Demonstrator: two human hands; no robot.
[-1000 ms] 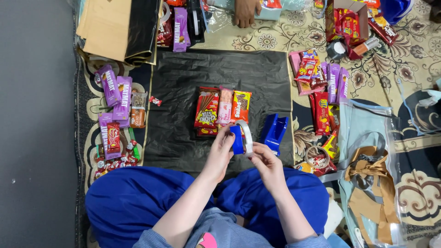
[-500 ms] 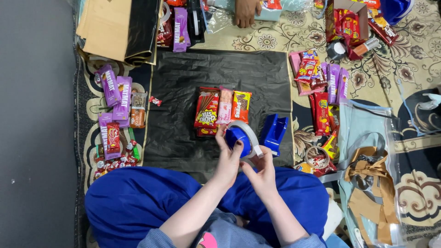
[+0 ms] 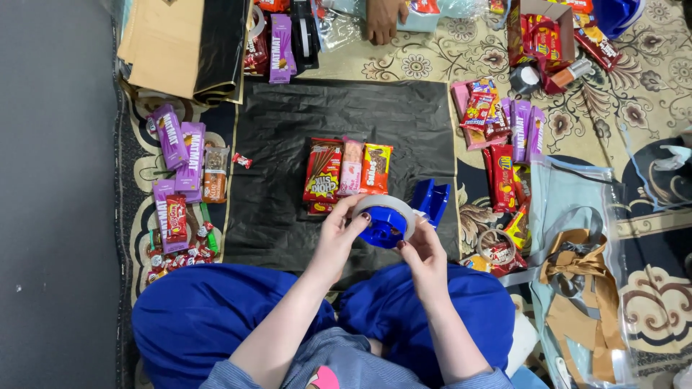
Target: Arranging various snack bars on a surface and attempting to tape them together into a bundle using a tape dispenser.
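Observation:
I hold a roll of clear tape on a blue core (image 3: pixel 386 217) between both hands, over a black plastic sheet (image 3: pixel 346 115). My left hand (image 3: pixel 339 230) grips its left side with fingers over the top edge. My right hand (image 3: pixel 424 251) pinches its right edge. Just beyond the roll lies a small stack of snack packs (image 3: pixel 347 169): a red box, a pink pack and an orange pack. A blue tape dispenser body (image 3: pixel 431 200) rests on the sheet to the right of the roll.
Purple wafer packs and small candies (image 3: pixel 180 180) lie at the left on the patterned rug. More red and purple snack packs (image 3: pixel 508 137) lie at the right. Clear bags with brown ribbon (image 3: pixel 577 266) sit at right. Another person's hand (image 3: pixel 382 18) rests at the top.
The tape roll has turned from edge-on to face-on in my hands and come slightly closer to me. Both hands shifted their grip around it.

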